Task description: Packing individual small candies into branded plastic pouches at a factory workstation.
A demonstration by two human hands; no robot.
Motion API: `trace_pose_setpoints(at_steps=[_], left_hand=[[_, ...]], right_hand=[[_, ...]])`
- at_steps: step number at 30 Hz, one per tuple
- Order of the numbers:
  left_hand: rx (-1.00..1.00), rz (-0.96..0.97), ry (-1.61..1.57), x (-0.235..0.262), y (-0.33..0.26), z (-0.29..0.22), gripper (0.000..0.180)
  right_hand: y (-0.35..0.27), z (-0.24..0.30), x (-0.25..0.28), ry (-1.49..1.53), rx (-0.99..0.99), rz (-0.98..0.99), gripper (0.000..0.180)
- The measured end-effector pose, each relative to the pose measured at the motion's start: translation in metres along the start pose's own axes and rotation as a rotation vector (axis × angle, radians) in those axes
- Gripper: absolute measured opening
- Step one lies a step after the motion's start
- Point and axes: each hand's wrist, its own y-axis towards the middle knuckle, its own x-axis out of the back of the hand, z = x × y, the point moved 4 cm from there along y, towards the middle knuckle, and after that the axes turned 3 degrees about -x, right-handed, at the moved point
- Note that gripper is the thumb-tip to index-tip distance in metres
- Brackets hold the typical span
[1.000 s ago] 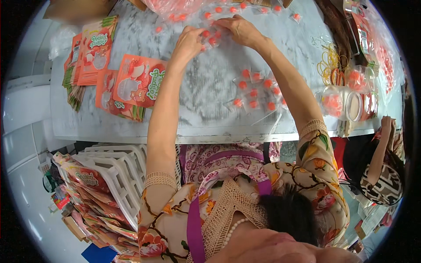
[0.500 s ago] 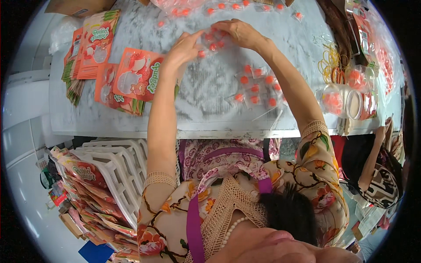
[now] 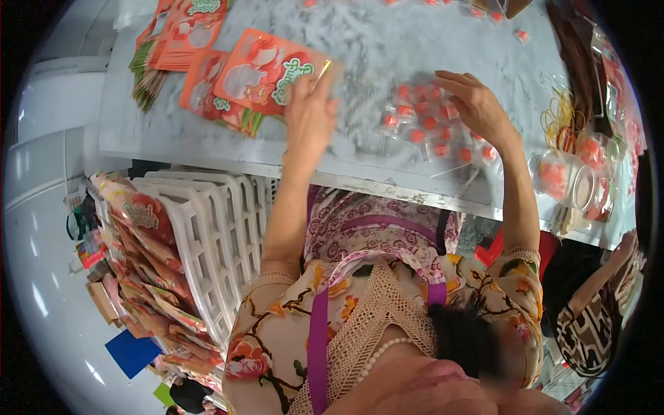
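Note:
My left hand is over the right end of a red and pink printed pouch, its fingers stretched and a little blurred. That pouch lies on top of more pouches, fanned out on the table. To the right, my right hand hovers at the edge of a loose group of small clear packets, each with a round red-orange piece inside. Its fingers are extended and slightly bent, with nothing visibly gripped. Whether the fingertips touch the packets I cannot tell.
A stack of pouches lies at the far left. On the right are a clear jar holding red pieces and yellow rubber bands. White plastic crates stand below the table's left side. Another person's forearm shows at lower right.
Both hands have come nearer. My left hand has moved from the packets to the pouches; my right has brought the far packets in beside the nearer ones. The view has shifted.

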Motion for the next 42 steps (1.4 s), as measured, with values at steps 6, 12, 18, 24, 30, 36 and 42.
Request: trace_pose_setpoints(at_steps=[6, 12, 18, 24, 30, 36, 42], left_hand=[[-0.059, -0.026, 0.347, -0.007, -0.022, 0.049, 0.046], [-0.042, 0.102, 0.228, 0.0, -0.024, 0.028, 0.042], [-0.067, 0.056, 0.136, 0.007, -0.028, 0.039, 0.027], [0.177, 0.039, -0.122, 0.012, -0.024, 0.042, 0.017], [0.169, 0.186, -0.194, -0.004, -0.026, 0.053, 0.025], [0.379, 0.331, -0.698, -0.017, -0.032, 0.072, 0.021], [0.324, 0.268, -0.846, 0.002, -0.024, 0.035, 0.024]], right_hand=[[0.011, 0.031, -0.01, 0.084, 0.055, -0.163, 0.035], [0.03, 0.089, -0.058, 0.152, 0.287, -0.164, 0.039], [0.035, 0.115, -0.078, 0.235, 0.205, -0.154, 0.039], [0.044, 0.133, -0.085, 0.062, 0.353, -0.325, 0.041], [0.05, 0.129, -0.097, -0.133, 0.357, -0.332, 0.035], [0.051, 0.126, -0.092, -0.073, 0.37, -0.329, 0.035], [0.045, 0.131, -0.079, 0.036, 0.3, -0.412, 0.024]])
